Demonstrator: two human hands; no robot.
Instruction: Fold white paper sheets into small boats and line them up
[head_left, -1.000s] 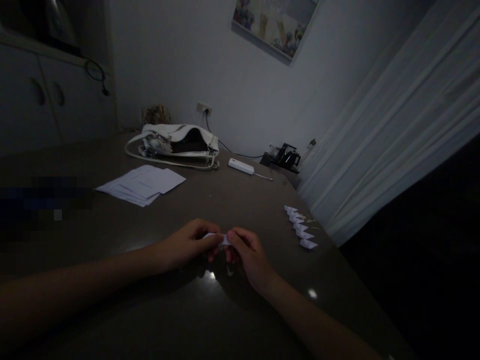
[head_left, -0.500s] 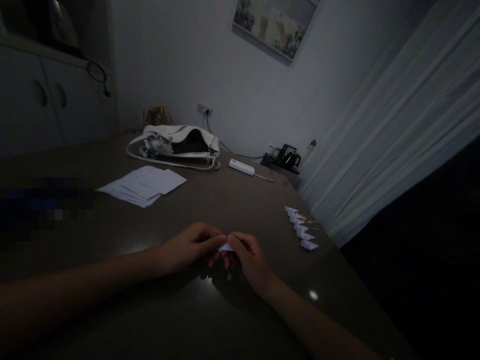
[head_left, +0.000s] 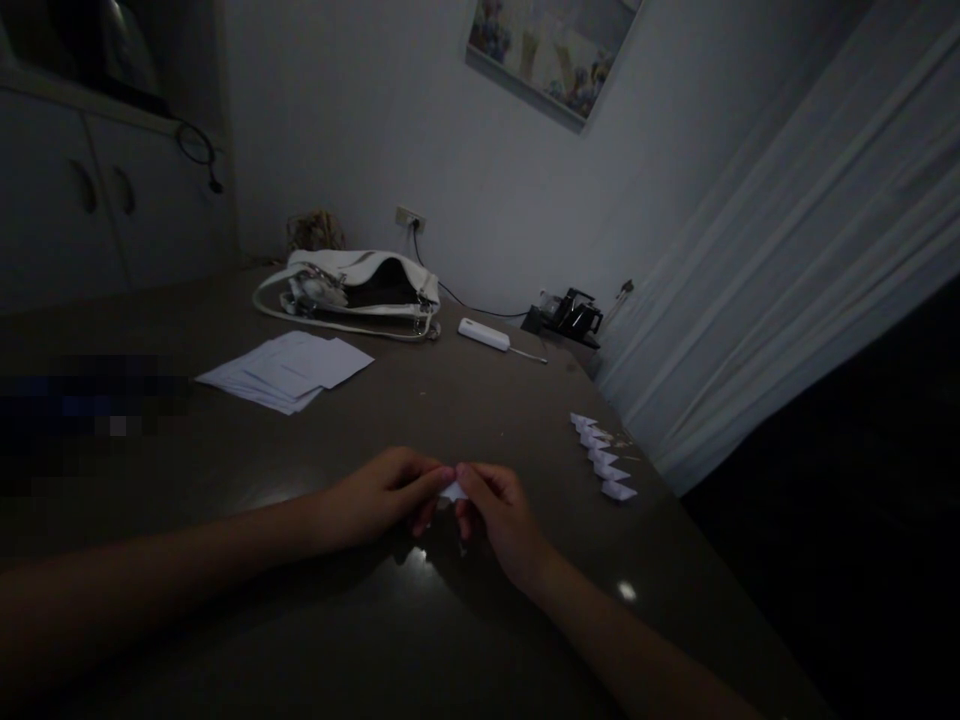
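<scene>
My left hand (head_left: 382,495) and my right hand (head_left: 499,520) meet over the dark table (head_left: 450,400), fingertips pinched together on a small white folded paper piece (head_left: 452,491). Only a sliver of the paper shows between the fingers. To the right, near the table's edge, lies a row of several small folded white paper pieces (head_left: 604,458). A stack of flat white paper sheets (head_left: 289,370) lies to the left, farther back.
A white handbag (head_left: 352,290) lies at the back by the wall. Beside it is a white power bank (head_left: 484,334) with a cable to a wall socket (head_left: 409,217). A dark small device (head_left: 574,315) sits at the far corner. A white curtain (head_left: 765,280) hangs on the right.
The paper piece has become smaller between my fingers, as if folded in. Both hands have stayed in nearly the same place, drifting slightly toward me.
</scene>
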